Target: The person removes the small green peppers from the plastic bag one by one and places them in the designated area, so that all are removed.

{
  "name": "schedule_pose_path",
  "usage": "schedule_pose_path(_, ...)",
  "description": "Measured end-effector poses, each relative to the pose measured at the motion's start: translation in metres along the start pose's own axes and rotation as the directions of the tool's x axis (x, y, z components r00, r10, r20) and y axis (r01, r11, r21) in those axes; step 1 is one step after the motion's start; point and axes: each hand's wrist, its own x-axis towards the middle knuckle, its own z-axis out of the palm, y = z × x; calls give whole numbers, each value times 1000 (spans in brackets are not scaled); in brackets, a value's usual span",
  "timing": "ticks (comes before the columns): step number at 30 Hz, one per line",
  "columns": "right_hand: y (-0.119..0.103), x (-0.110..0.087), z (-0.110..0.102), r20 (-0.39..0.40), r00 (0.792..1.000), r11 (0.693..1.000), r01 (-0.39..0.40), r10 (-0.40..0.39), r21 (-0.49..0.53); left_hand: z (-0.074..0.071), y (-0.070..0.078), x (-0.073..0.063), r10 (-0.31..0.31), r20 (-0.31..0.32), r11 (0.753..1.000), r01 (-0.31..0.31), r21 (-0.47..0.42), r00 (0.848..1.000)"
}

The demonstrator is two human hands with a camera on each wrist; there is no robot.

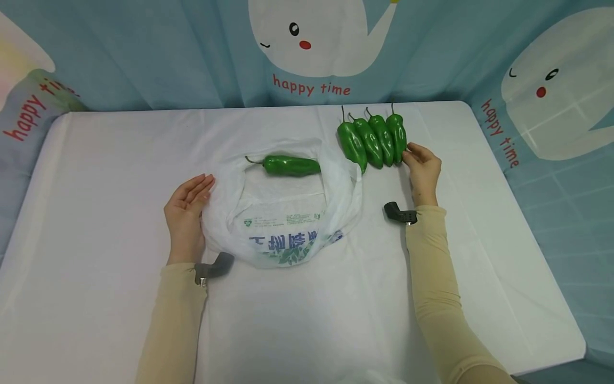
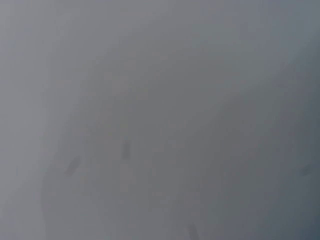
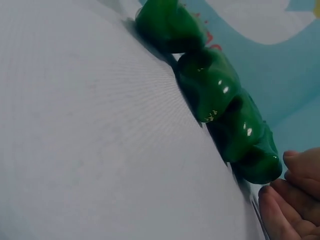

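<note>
A white plastic bag [image 1: 342,186] with printed characters and leaves lies spread in the head view, its mouth open. One green pepper [image 1: 293,166] rests in the opening, stem toward the left. My left hand [image 1: 186,216] stands at the bag's left edge, fingers loosely bent and fingertips right beside the plastic. Several more green peppers [image 1: 368,141] lie side by side beyond the bag's right side, stems pointing away. My right hand [image 1: 424,173] is at the rightmost pepper [image 3: 260,165], thumb and fingers apart, fingertips right at its end. Only blurred grey shows in the left wrist view.
A white cloth [image 1: 110,213] covers the table, whose far edge meets a blue curtain [image 1: 192,53] with cartoon prints. A bit of translucent plastic [image 1: 369,377] shows at the near edge. Small dark cameras sit at both wrists.
</note>
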Motion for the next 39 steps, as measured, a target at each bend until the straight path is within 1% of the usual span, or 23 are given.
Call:
schedule_pose_path(3,1,0,-1,-9,1000,999,0,0,35,0,0,0,-1,-2,1000,1,8,1000)
schedule_pose_path(8,-1,-3,-2,-18,1000,998,-1,2,59,-1,0,0,-7,1,1000,7,18,1000)
schedule_pose_path(19,-16,-7,0,-32,999,997,39,-37,67,0,0,-1,-5,-1,1000,5,-5,1000)
schedule_pose_path(23,-19,-8,0,-35,998,997,54,-52,50,-1,0,-1,1,3,1000,-1,10,1000)
schedule_pose_path(26,-23,-10,1,-27,997,996,71,-69,57,-1,0,-1,3,3,1000,-3,13,1000)
schedule_pose_path(28,-26,-12,3,-20,997,994,77,-76,83,-1,-1,-1,3,3,1000,-3,17,1000)
schedule_pose_path(34,-37,-18,10,-3,993,986,115,-115,120,-1,-1,0,1,-1,1000,-1,29,1000)
schedule_pose_path(39,-47,-27,19,37,986,972,155,-164,178,-1,0,0,3,-1,1000,-3,22,1000)
